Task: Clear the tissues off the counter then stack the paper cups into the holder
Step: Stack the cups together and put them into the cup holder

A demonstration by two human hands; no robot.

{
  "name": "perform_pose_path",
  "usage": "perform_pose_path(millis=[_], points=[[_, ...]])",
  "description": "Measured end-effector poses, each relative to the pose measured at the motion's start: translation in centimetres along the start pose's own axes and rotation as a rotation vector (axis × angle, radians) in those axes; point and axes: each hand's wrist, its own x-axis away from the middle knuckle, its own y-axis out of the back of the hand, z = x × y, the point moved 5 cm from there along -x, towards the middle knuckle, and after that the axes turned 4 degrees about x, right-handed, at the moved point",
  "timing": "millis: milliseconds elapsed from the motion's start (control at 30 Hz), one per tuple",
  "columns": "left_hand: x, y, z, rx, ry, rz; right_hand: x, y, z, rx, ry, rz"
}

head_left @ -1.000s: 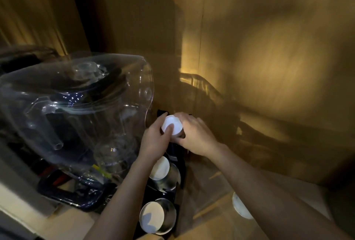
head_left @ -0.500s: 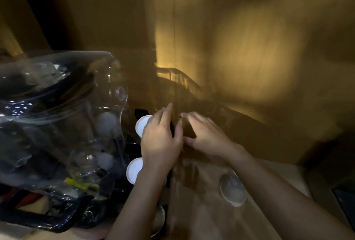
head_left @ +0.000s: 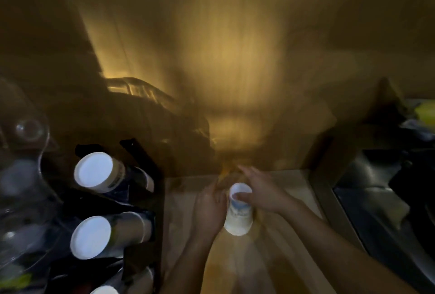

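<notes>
Both hands (head_left: 235,202) around upturned cup (head_left: 239,211) (blurred).

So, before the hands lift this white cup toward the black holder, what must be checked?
1. Right hand on the upside-down white paper cup: ok.
2. Left hand grips it too: cannot tell, blurred.
3. Cup rests on the wooden counter: ok.
4. Black slotted cup holder has a free slot: cannot tell.
5. Tissues gone from the counter: none seen, dim.
</notes>
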Motion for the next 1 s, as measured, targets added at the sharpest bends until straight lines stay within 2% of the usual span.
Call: perform_pose_path(millis=[133, 267, 367, 433, 567, 633, 767, 867, 1000], points=[[0.7, -3.6, 2.5, 0.036, 0.074, 0.088, 1.2, -2.5, -2.7, -0.137, -0.054, 0.021], [1.2, -5.6, 3.5, 0.307, 0.199, 0.260, 1.5, -3.6, -3.9, -0.146, -0.079, -0.053], [2.5, -6.4, 4.4, 0.453, 0.328, 0.368, 1.6, -4.2, -3.8, -0.142, -0.053, -0.048], [3.3, -6.7, 5.9, 0.529, 0.463, 0.336, 1.6, -4.3, -3.5, -0.151, -0.040, -0.034], [5.1, -6.6, 8.9, 0.625, 0.869, 0.264, 1.2, -3.7, -2.6, -0.134, -0.004, -0.027], [5.3, -6.1, 9.4, 0.643, 0.950, 0.265, 0.9, -3.1, -1.9, -0.144, 0.014, -0.035], [4.3, -4.9, 8.5, 0.742, 0.928, 0.246, 0.2, -1.0, 0.1, -0.150, 0.052, -0.034], [3.4, -3.4, 7.4, 0.803, 0.880, 0.170, 0.0, 1.2, 2.2, -0.133, 0.139, -0.123], [3.0, -0.5, 5.2, 0.825, 0.746, 0.106, 0.6, 3.7, 5.4, -0.223, 0.215, -0.190]])
